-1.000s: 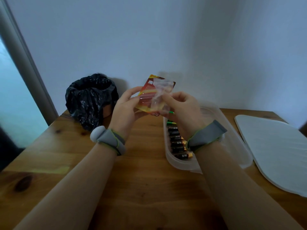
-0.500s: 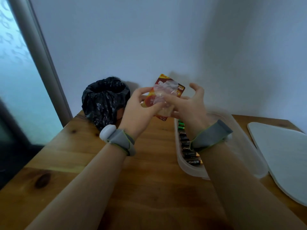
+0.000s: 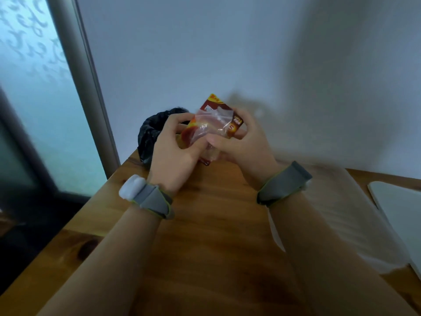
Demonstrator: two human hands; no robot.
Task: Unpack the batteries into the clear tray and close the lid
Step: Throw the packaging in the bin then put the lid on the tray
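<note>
batteries nowhere in sight from the head camera right now, folks. what shows is the battery pack (image 3: 216, 124), a red and orange card with a crumpled clear blister, held up above the worktop (image 3: 211, 224) at twelve o'clock. left hand (image 3: 175, 147) has its grip clamped on the pack's left edge, right hand (image 3: 241, 142) clamped on the right edge, thumbs pressing the blister. it looks flattened, likely empty, though i can't be sure.

clear tray (image 3: 341, 215) sits at three o'clock, badly smeared by motion and half behind the right forearm, so its contents can't be read. lid (image 3: 401, 206) lies off beyond it, cut by the frame edge: closing is clearly not done. black bin bag (image 3: 150, 131) waits at eleven o'clock, mostly hidden behind the left hand.
</note>
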